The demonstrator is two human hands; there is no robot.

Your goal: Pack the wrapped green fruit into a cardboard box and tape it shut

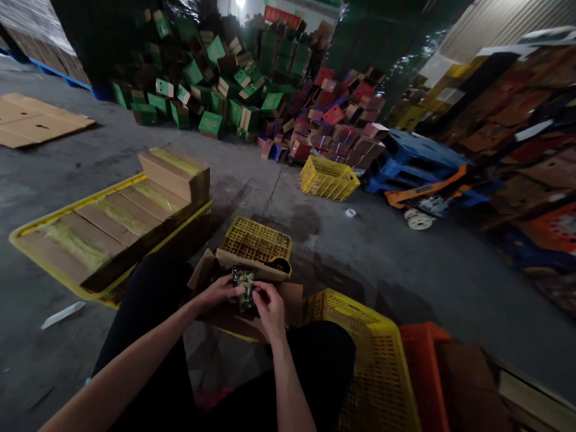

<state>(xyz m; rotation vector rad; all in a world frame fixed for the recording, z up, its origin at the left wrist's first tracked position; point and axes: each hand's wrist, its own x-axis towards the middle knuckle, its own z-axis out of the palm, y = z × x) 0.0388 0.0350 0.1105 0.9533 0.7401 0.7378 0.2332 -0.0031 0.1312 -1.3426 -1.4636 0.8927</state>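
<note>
Between my two hands is a small shiny clear plastic packet (244,287) with dark greenish contents that I cannot make out. My left hand (219,291) grips its left side, and my right hand (269,304) pinches its right edge. Both hands are over an open cardboard box (291,298) with its flaps spread, and its inside is dark. The box sits on a yellow crate between my knees. Just beyond it is an upturned yellow crate (256,238), with a dark roll of tape (281,264) at its near edge.
At left, a yellow crate (77,206) holds several taped cartons. Close on my right stand a yellow crate (369,327) and an orange crate (425,363). Farther off are another yellow crate (329,177), a pallet jack (423,194), and heaped green cartons (212,122) and red cartons (334,114).
</note>
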